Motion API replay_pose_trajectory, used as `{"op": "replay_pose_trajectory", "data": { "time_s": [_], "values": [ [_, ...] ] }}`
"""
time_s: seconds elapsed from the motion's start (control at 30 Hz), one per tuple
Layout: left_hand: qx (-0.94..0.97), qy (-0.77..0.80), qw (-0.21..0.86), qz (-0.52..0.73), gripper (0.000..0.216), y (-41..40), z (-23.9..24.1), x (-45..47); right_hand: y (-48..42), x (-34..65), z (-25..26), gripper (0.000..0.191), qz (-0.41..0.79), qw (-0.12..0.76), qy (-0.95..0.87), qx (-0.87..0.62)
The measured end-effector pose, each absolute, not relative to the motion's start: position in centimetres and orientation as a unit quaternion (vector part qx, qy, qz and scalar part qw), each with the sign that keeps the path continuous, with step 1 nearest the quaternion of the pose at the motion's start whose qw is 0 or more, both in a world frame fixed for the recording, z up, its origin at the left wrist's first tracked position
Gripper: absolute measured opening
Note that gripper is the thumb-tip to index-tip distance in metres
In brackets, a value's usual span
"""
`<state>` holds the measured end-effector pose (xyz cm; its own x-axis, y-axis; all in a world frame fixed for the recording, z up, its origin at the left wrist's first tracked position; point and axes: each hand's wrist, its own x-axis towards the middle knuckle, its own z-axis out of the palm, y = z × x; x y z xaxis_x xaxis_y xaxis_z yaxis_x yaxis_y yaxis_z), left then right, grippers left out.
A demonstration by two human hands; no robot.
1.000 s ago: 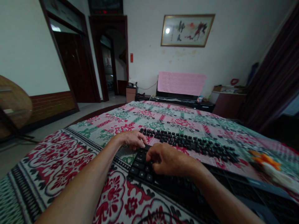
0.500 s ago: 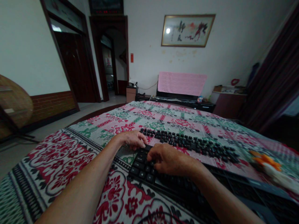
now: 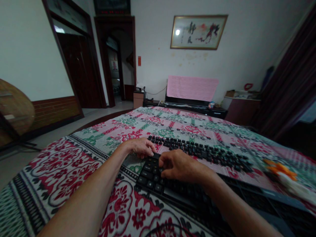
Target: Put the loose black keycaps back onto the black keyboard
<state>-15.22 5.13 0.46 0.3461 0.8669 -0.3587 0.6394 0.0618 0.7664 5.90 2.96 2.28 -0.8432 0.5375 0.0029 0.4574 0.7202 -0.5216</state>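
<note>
Flowered cloth (image 3: 130,122): left hand (image 3: 142,147) holds the keyboard (image 3: 148,177) at its eleven-o'clock corner; right hand (image 3: 181,166) curls over it, grip unclear.

The head camera looks forward and down, near the keyboard (image 3: 159,188).

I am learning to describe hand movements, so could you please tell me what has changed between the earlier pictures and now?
The right hand has shifted slightly rightward and away from the person over the keyboard, uncovering more of its left part. Whether it took or released anything cannot be told. The left hand stayed at the keyboard's far left corner; the loose keys stayed too.
</note>
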Motion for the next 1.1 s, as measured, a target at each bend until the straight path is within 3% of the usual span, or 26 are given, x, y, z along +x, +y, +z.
{"op": "replay_pose_trajectory", "data": {
  "time_s": [0.2,0.5,1.1],
  "values": [
    [0.670,0.563,0.467,0.124,0.034,5.1,0.4,-15.2,3.1,6.2,3.0,0.025,0.245,0.101,-0.941,-0.209],
    [0.678,0.558,0.463,0.118,0.032,4.9,0.7,-15.2,3.1,6.5,3.6,0.016,0.321,0.046,-0.907,-0.269],
    [0.676,0.560,0.465,0.116,0.035,4.9,0.6,-15.2,3.0,5.9,2.2,0.018,0.282,0.062,-0.920,-0.264]
  ]
}}
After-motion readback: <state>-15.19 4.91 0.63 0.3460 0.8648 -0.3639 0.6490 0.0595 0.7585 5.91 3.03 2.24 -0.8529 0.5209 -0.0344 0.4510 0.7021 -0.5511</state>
